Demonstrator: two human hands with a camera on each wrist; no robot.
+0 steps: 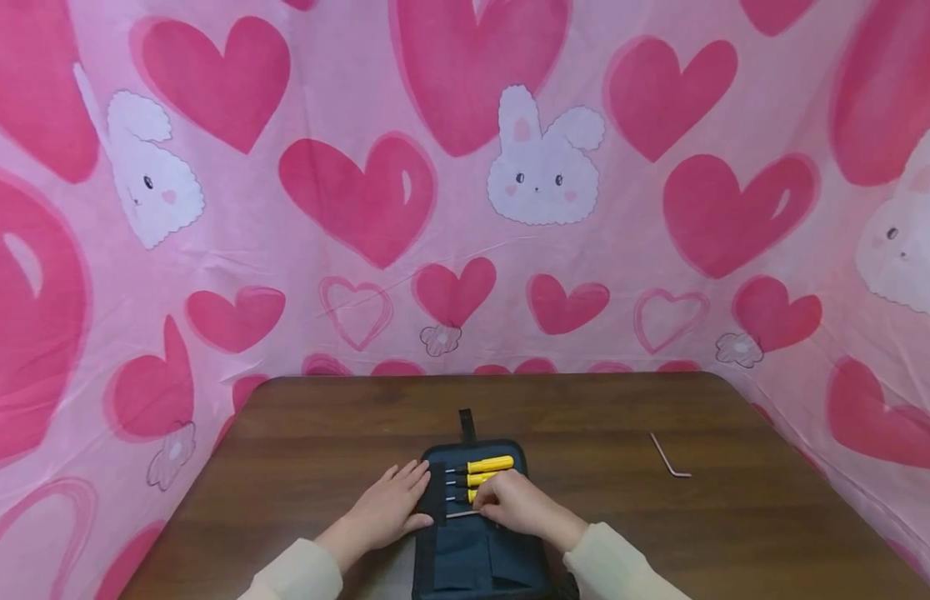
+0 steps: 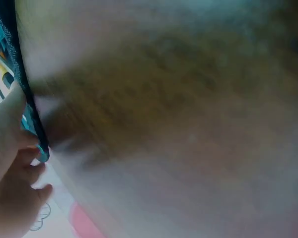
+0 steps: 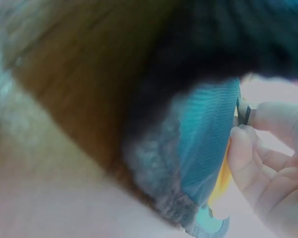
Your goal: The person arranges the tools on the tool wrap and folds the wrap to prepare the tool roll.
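A black fabric tool pouch (image 1: 462,560) lies unfolded on the table. Three yellow-handled screwdrivers (image 1: 491,463) sit in its upper part, their shafts pointing left. Below them a thin metal hex key (image 1: 462,515) lies across the pouch, its left end at the dark strip. My right hand (image 1: 521,502) pinches the right end of this key between thumb and fingers, hiding that end and part of the lower screwdrivers. In the right wrist view, the right hand (image 3: 275,158) is beside the pouch (image 3: 206,139). With fingers extended, my left hand (image 1: 386,506) rests on the pouch's left edge.
On the right side of the brown wooden table (image 1: 600,417) lies another L-shaped hex key (image 1: 666,458). A black strap (image 1: 467,425) sticks out from the pouch's far edge. Pink cloth (image 1: 465,233) with hearts and rabbits hangs around the table.
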